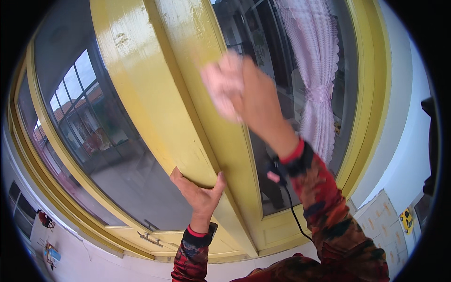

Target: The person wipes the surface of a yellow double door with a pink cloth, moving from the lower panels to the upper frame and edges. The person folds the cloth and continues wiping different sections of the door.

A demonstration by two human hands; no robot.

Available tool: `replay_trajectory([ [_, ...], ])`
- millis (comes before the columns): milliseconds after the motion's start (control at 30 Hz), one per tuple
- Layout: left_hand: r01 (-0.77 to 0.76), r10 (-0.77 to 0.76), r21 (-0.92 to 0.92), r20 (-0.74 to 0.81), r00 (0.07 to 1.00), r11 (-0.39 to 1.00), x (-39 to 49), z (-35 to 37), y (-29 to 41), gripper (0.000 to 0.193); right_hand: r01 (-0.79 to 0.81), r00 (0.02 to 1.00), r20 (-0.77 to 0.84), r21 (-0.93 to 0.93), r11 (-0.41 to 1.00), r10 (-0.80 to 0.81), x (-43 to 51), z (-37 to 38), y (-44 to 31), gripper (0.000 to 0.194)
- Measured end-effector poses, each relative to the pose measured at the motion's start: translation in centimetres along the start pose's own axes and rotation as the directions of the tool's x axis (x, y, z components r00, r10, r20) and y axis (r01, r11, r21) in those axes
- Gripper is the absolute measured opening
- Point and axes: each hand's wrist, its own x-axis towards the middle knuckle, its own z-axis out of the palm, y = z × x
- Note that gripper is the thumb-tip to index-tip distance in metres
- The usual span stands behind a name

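Observation:
A yellow-painted wooden door frame point(155, 91) with glass panes rises before me. My left hand point(201, 195) grips the edges of its upright post low down, thumb and fingers on opposite sides. Higher and to the right, my right hand point(255, 95) is closed on a crumpled pink cloth point(223, 84), blurred by motion, in front of the upright beside the right glass pane point(264, 141). Whether the cloth touches the surface cannot be told.
A tied pink curtain point(319, 95) hangs behind the right pane. Metal door handles point(149, 239) are at lower left. A black cable point(297, 218) runs by my right sleeve. A blue item on a small stand point(52, 255) and a yellow toy-like object point(407, 221) lie farther off.

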Motion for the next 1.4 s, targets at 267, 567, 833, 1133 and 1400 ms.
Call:
replay_trajectory([
  [267,0.011,-0.011,0.037,0.000,1.000,0.999,-0.4,0.1,-0.4,0.095,-0.209,0.857,0.440,-0.184,0.961,0.270,-35.8,-1.5,0.4,0.046],
  [567,-0.067,0.068,0.076,-0.010,0.998,0.995,0.1,-0.1,-0.1,0.084,0.230,0.967,0.211,-0.487,0.843,-0.142,-18.3,-0.1,-2.0,0.026],
  [833,-0.085,0.087,0.042,-0.052,0.995,0.996,0.0,0.2,-0.9,0.063,-0.019,1.000,-0.023,-0.005,1.000,0.019,-8.7,3.0,-3.3,0.031],
  [1133,-0.015,0.013,-0.037,-0.059,0.998,0.999,-0.5,0.5,-1.4,0.069,0.000,0.809,0.584,-0.107,0.994,0.063,-42.9,1.0,-0.9,0.022],
  [1400,-0.094,0.097,0.063,-0.036,0.995,0.994,-0.2,0.4,-1.2,0.090,-0.132,0.821,0.554,-0.052,0.990,0.139,-37.8,-2.6,-1.7,0.025],
])
